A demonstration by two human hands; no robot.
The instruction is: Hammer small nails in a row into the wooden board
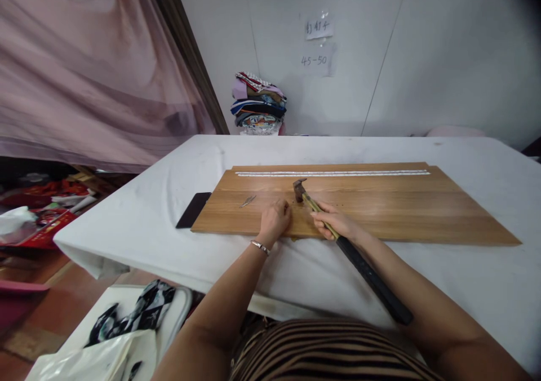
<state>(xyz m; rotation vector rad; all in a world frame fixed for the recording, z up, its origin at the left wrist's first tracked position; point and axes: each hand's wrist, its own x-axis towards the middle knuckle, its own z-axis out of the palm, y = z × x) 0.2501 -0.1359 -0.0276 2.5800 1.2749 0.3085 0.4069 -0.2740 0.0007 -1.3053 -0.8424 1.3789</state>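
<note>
My right hand [333, 221] grips a claw hammer [313, 203] partway up its yellowish shaft, with the black handle end running back along my forearm. The hammer's head is low over the wooden board [406, 212]; whether it touches the surface I cannot tell. Just left of the head, my left hand [275, 218] rests closed on the board near its front edge. Its fingertips are curled out of sight, so anything pinched in them is hidden. Several thin nails [248, 201] lie loose on the board's left part. Small dark dots mark the wood near both hands.
A white strip like a tape measure [333, 173] stretches along the board's far side. Against its left edge lies a flat black object [193, 210]. White cloth covers the table [143, 212]. Folded clothes [258, 105] are stacked behind, and a white stool [169, 308] holds fabric at lower left.
</note>
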